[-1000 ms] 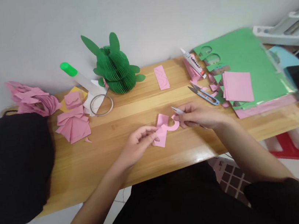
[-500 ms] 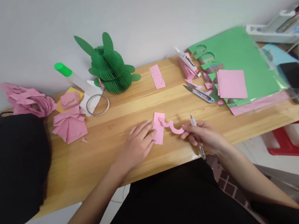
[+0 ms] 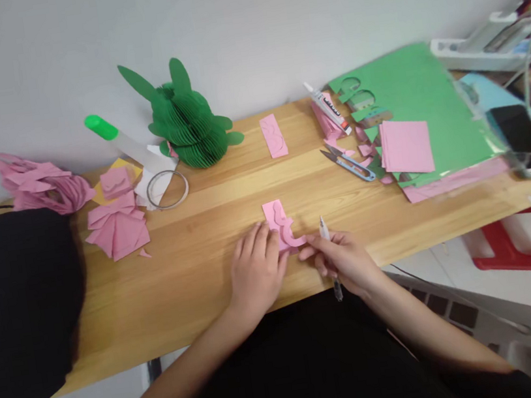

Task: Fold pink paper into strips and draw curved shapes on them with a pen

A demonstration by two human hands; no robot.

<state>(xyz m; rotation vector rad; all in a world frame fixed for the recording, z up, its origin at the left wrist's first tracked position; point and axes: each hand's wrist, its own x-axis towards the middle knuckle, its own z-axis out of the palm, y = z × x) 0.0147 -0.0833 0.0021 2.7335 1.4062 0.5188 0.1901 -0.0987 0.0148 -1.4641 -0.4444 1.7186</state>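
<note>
My left hand lies with its fingers stretched on the left edge of a pink paper rectangle. Over that rectangle lies a wavy pink cutout. The fingertips of my right hand pinch the cutout's lower right end. A pen is also held in my right hand, its tip pointing away from me. Farther back on the wooden table is another pink rectangle with curved lines on it.
Small scissors, a glue tube and green sheets with stacked pink paper are at right. A green paper figure, tape ring, green-capped bottle, folded pink paper and black bag stand left.
My right hand has brought the wavy cutout left, over the pink rectangle. My left hand has shifted slightly right and down, and the view has turned a little.
</note>
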